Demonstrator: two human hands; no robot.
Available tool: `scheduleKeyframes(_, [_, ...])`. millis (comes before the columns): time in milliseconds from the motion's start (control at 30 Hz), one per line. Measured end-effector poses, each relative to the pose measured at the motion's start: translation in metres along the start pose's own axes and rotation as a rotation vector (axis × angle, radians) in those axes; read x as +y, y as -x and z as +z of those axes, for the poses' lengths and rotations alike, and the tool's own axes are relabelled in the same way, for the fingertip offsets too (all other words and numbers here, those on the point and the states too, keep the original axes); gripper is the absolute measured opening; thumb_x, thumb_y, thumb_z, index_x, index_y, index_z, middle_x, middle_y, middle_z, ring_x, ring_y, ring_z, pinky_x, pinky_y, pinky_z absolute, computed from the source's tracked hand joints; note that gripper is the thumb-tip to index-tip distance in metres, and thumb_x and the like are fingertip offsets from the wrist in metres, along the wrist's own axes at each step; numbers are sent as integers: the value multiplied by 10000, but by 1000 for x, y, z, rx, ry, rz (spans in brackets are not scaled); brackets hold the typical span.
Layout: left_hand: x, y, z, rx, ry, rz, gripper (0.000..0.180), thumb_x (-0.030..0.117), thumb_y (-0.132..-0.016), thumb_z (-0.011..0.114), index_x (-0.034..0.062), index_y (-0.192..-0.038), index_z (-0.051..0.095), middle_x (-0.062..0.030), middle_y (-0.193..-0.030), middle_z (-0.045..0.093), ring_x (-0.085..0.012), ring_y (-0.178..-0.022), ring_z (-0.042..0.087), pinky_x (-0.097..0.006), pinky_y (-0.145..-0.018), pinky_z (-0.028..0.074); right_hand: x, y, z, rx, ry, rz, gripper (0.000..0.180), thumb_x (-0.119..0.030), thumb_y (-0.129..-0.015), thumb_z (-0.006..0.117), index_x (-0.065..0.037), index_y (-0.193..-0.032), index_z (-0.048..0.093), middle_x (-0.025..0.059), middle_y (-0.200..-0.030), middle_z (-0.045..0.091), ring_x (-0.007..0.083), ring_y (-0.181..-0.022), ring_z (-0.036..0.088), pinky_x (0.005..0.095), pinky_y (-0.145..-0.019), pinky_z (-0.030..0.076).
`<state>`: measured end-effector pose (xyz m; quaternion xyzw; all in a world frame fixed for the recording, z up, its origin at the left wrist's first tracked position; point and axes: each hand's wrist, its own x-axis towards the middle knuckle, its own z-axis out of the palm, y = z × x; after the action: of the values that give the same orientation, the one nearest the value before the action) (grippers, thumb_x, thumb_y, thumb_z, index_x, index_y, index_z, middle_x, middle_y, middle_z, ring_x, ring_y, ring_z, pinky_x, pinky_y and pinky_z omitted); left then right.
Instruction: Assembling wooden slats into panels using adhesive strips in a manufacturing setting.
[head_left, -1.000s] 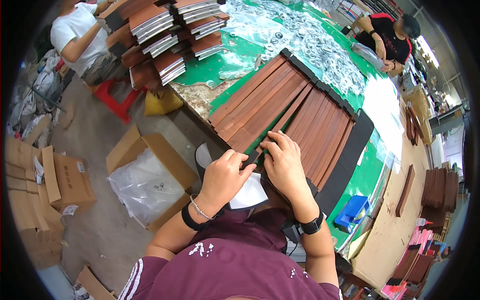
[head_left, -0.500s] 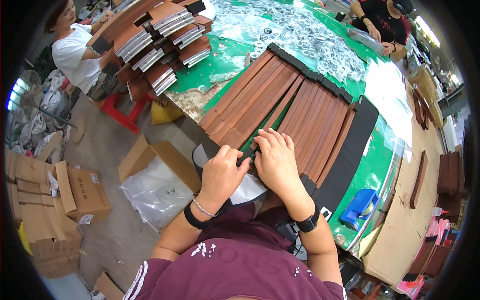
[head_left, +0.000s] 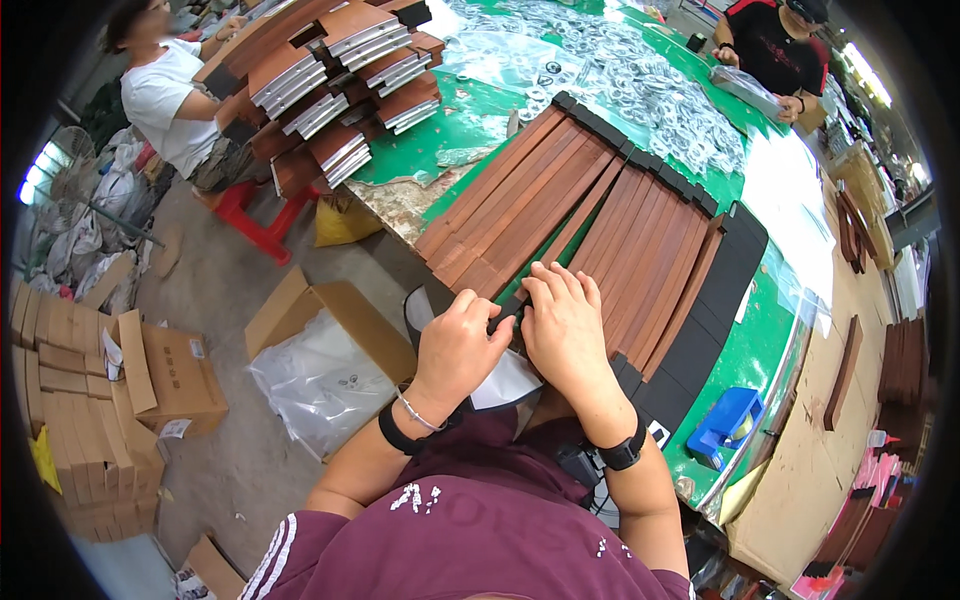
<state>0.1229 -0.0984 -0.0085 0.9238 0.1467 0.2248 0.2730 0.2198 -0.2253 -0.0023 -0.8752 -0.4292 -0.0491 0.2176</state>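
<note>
My left hand (head_left: 455,350) is closed at the near end of a reddish-brown wooden strip (head_left: 555,246) with a black end piece, its thumb and forefinger on the black part. Close beside it, my right hand (head_left: 566,325) bends its fingers over the same strip, thumb tucked toward the left hand. The fingertips partly hide the strip's end. The strip lies slightly apart from two groups of similar strips, a left group (head_left: 505,200) and a right group (head_left: 640,250). Black end pieces (head_left: 640,158) line their far ends, and a flat black piece (head_left: 715,300) flanks the right group.
Metal rings (head_left: 650,95) cover the green table's far part. A stack of metal-edged wooden pieces (head_left: 335,80) stands left. Right are a blue tape dispenser (head_left: 727,425) and cardboard (head_left: 800,480). An open carton (head_left: 330,350) sits lower left. Two people work across the table.
The whole view has shifted a little, so the table and stacks appear further right and lower. Both hands keep nearly the same place at the strip's near end.
</note>
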Motion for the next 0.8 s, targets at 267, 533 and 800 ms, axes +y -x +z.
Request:
scheduleKeyframes(267, [2, 2, 1, 23, -30, 81, 176, 141, -792, 789, 34, -860, 666, -85, -844, 622, -273, -634, 645, -366, -570, 528, 0, 2, 0, -7, 7, 5, 415, -127, -813, 647, 4, -1206, 620, 152, -1361, 587, 323, -1332, 501, 508, -1150, 310])
scheduleKeyframes(533, [2, 4, 5, -5, -73, 69, 209, 133, -785, 792, 36, -910, 656, -93, -883, 609, -288, -685, 652, -376, -587, 531, 0, 8, -2, -45, -12, -61, 443, -143, -843, 644, -136, -1286, 642, 200, -1408, 549, 364, -1348, 488, 539, -1135, 324])
scheduleKeyframes(800, [0, 22, -4, 7, 12, 28, 316, 190, -793, 818, 47, -1004, 631, -88, -950, 613, -271, -731, 668, -364, -612, 548, 0, 9, -5, -72, 53, -81, 424, -181, -873, 642, -242, -1292, 669, 214, -1433, 542, 364, -1349, 499, 545, -1117, 350])
